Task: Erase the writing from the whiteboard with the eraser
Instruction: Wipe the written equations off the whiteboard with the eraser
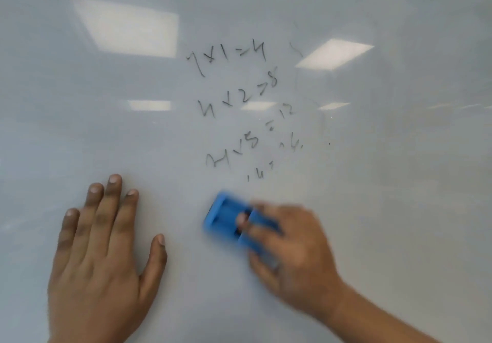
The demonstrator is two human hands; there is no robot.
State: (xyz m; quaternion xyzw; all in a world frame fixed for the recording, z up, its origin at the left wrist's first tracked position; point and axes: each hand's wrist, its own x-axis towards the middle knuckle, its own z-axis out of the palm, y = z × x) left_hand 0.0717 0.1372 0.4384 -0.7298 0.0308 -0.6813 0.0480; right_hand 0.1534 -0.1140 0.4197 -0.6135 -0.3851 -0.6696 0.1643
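The whiteboard (372, 209) filled the whole view, its glossy pale face reflecting rectangular ceiling lights (127, 26). Dark handwritten sums, the writing (234, 97), ran in several slanting rows across the upper middle; the lowest row was reduced to a few broken marks, while the rows above stood complete. The left hand (103, 257) lay flat against the board at lower left, its fingers (93, 209) spread apart and holding nothing, apparently bracing the person. The right hand (290, 252) gripped the eraser (226, 217), a blue plastic block pressed to the board just below the remaining marks; thumb underneath and fingers across the top were clamped on its right half. Both hand and eraser appeared smeared by motion blur, so finer details of the grip could not be told. Judged by its look, the eraser was a light, rigid shell, presumably with a soft pad underneath, easy to slide on so slick a surface; it seemed best held across its long sides, as here, with firm even pressure to keep the pad flat. Most of the writing was not yet erased
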